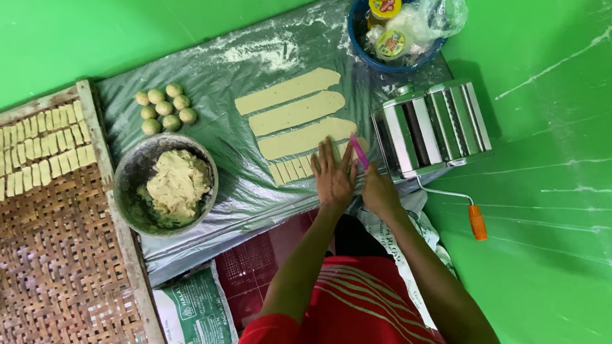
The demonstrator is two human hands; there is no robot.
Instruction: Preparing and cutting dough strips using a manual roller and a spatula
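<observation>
Red sleeves (346,314) sit closest to the lens, both forearms reaching up to the work. Left hand (333,175) lies flat with fingers spread, released, pressing on the lowest dough strip (303,139) where it is being sliced into small cut pieces (293,169). Right hand (378,188) is closed around a pink cutter (359,150), blade end on the dough just beside the left fingertips; the strip's right end is hidden under the hands. Two more dough strips (292,102) lie above on a floured plastic sheet (232,68). Metal pasta roller (430,127) with orange-handled crank (476,222) stands just right of the hands. Metal bowl (165,184) of dough left, green-tan dough balls (165,108) above it. Woven tray (43,251) far left holds rows of cut pieces, cut off at frame edge. Blue basin (361,40) top holds round yellow-lidded tubs and a clear bag, contents unclear. Green-white sack (198,322) lies by the knees, lower edge cropped.
</observation>
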